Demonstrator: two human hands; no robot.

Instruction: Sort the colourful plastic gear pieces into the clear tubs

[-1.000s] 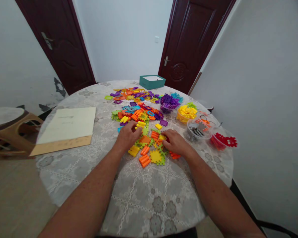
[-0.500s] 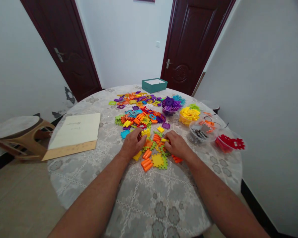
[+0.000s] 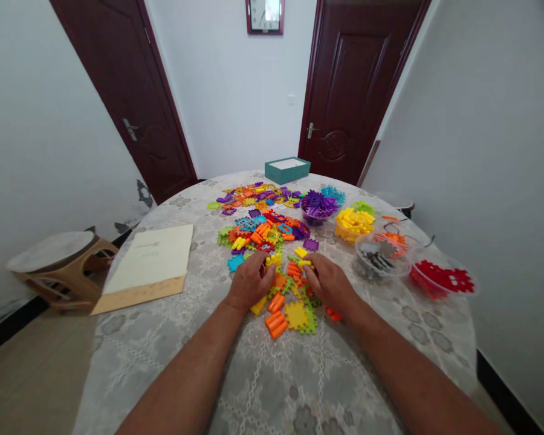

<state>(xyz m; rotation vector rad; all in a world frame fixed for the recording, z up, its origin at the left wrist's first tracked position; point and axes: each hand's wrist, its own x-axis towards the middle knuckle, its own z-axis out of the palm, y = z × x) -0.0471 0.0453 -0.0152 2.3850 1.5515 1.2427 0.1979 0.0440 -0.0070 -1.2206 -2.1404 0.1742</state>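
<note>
My left hand (image 3: 252,279) is closed on yellow toy building pieces (image 3: 274,260) that stick out past its fingertips. Between thumb and fingers, my right hand (image 3: 327,279) pinches a small yellow toy building piece (image 3: 304,263). Both hands hover low over a loose heap of orange, green and yellow plastic pieces. Nearest to me lie orange tube-like pieces (image 3: 276,324) and a yellow square piece with toothed edges (image 3: 296,315), partly over a green one (image 3: 310,323). My palms and fingers hide part of the heap.
Plastic bowls of purple (image 3: 318,205), yellow (image 3: 354,223), grey (image 3: 381,257) and red pieces (image 3: 444,279) stand along the right. Mixed piles (image 3: 258,196) spread behind the hands. A teal box (image 3: 287,172) sits at the far edge, a paper pad (image 3: 152,254) at left, a stool (image 3: 63,266) beyond.
The camera view has tilted up, so a wall clock now shows and the table sits lower. My right hand has brought its yellow piece slightly up from the heap; the left keeps its hold.
</note>
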